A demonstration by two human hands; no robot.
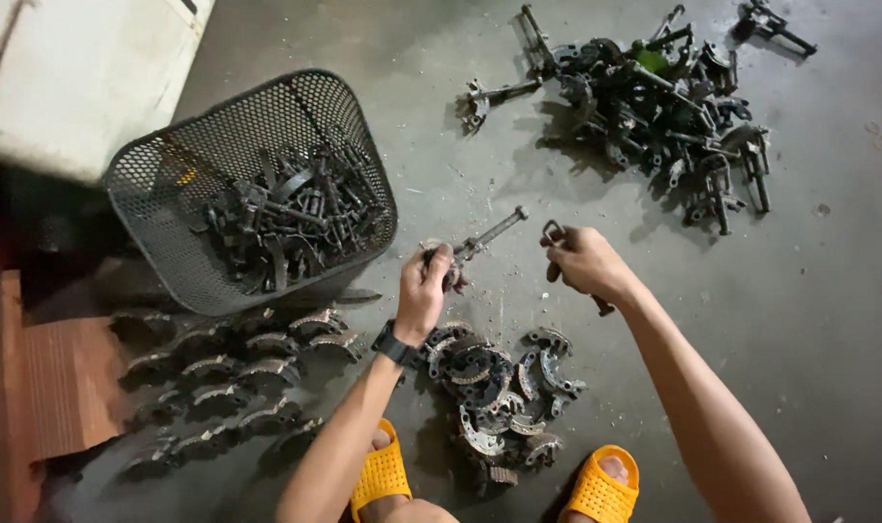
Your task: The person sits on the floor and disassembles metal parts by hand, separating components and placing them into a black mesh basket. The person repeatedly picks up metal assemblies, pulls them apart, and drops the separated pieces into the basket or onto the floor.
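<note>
Yellow sandals [601, 484] flank curved shoes [489, 387] on the floor. Left hand [424, 291] grip pinches a metal shaft part [485, 235] aloft; right hand [581, 260] closed around a tool [554, 232], working it.

A grimy metal part with a long shaft [482, 239] was held tilted above the concrete floor, its round end gripped at lower left, while a dark hand tool [563, 254] stood just beside it.
</note>
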